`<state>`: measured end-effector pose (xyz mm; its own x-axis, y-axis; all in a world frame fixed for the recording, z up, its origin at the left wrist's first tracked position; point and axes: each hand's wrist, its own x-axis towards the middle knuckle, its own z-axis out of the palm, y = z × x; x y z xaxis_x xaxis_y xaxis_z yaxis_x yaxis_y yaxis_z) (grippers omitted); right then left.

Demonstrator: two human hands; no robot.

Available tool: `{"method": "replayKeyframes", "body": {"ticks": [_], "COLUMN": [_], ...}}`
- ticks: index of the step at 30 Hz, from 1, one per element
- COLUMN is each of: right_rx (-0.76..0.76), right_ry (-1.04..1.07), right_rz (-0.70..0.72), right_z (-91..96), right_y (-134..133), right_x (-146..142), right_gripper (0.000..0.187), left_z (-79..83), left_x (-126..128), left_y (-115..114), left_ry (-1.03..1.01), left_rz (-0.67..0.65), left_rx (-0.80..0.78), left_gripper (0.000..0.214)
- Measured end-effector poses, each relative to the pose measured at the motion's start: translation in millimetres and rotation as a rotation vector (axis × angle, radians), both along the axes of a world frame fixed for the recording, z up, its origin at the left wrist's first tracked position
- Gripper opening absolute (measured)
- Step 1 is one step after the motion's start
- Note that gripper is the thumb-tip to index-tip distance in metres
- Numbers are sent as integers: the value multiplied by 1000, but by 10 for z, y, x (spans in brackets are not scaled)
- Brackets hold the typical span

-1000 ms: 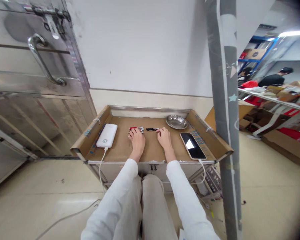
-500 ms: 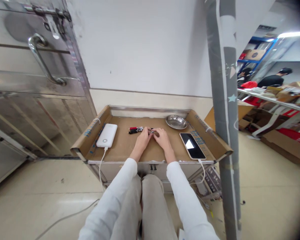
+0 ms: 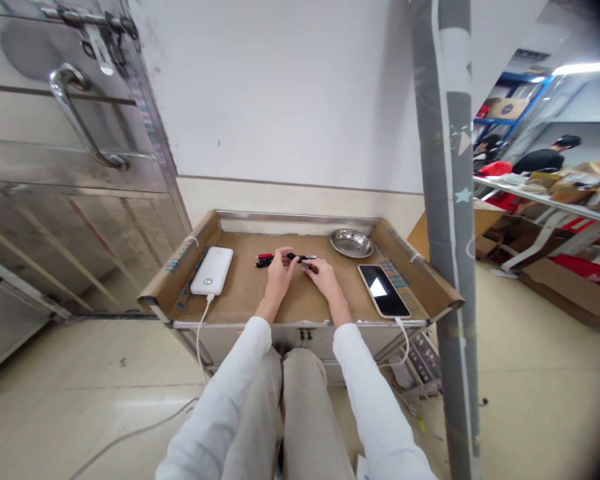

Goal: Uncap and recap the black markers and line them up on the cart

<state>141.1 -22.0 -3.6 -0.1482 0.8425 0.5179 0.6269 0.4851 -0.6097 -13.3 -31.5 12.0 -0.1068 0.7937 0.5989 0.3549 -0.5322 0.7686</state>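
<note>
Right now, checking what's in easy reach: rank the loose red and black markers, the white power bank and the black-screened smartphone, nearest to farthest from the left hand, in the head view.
1. Loose red and black markers, just left of the left hand.
2. White rectangular power bank, farther left on the cardboard.
3. Black-screened smartphone, on the right, beyond the right hand.

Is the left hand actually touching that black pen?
Touching. The head view shows the left hand with its fingertips closed on one end of the black pen.
</note>
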Motion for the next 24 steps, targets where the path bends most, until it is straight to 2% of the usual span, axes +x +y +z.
{"method": "replayKeyframes", "body": {"ticks": [6,15,24], "right_rx": [-25,-7,-5], "right_ry": [90,70,118], "right_rz": [-20,-68,-26], "right_z": [20,8,57], "right_y": [-8,2,-59], "right_x": [-14,-10,-19], "right_gripper": [24,13,13], "left_z": [14,39,14], "left_x": [-5,-20,-35], "left_y": [-3,-26,5], "left_ry": [39,1,-10], "left_rz": [40,50,75], "left_rx": [40,63,41], "left_gripper": [23,22,22]}}
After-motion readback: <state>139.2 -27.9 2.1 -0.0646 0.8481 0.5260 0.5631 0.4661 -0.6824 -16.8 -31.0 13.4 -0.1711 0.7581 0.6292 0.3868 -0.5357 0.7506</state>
